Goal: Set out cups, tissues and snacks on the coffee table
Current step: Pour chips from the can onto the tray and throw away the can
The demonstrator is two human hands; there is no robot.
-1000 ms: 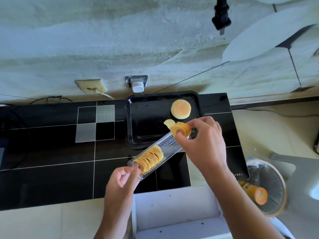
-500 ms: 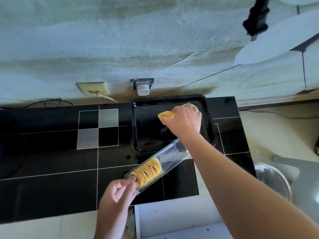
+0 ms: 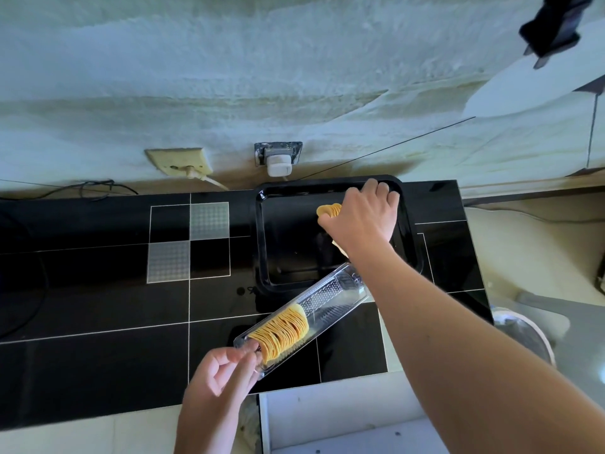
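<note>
Right hand (image 3: 361, 217) over the far right part of the black tray (image 3: 413, 253), fingers curled round a small stack of crisps (image 3: 329, 210). Left hand (image 3: 222, 375) pinches the near end of the clear crisp sleeve (image 3: 327, 306), which lies slanted across the black table (image 3: 98, 306), far end at the tray's near rim; remaining crisps (image 3: 281, 332) bunched at the near end. To do it well: lower the stack close to the tray floor before letting go, fan gently, light grip so nothing snaps, keep the sleeve level.
</note>
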